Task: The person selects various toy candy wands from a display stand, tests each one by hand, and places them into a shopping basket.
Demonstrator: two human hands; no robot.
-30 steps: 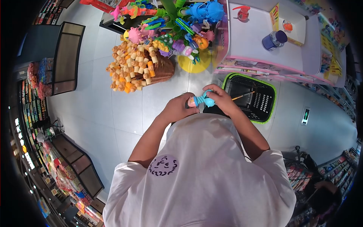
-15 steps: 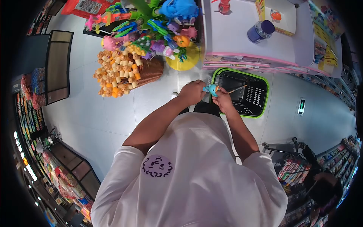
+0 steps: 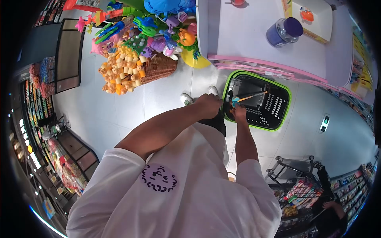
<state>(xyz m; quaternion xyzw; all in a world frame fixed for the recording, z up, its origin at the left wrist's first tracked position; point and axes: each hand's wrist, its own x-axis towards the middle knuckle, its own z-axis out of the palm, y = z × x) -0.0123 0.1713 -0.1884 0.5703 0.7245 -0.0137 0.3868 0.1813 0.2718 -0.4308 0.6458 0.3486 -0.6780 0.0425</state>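
A black basket with a green rim point(image 3: 289, 104) stands on the floor, with a thin stick point(image 3: 253, 96) lying in it. Over the basket's left part, my right hand point(image 3: 239, 112) has its fingers closed on a small blue toy point(image 3: 235, 100). My left hand point(image 3: 210, 105) is at the basket's left edge, its fingers closed and curled out of sight; whether anything is in them is hidden.
A wicker basket point(image 3: 160, 68) heaped with small orange and cream toys stands ahead left, below colourful hanging toys. A white shelf with a pink edge point(image 3: 254, 60) holds a purple-lidded jar point(image 3: 283, 32). Behind right are a cart point(image 3: 295, 186) and a person point(image 3: 327, 214).
The blue toy has moved right and over the black basket in my right hand. My left hand has let go of the toy and moved to the basket's left edge. The view has shifted.
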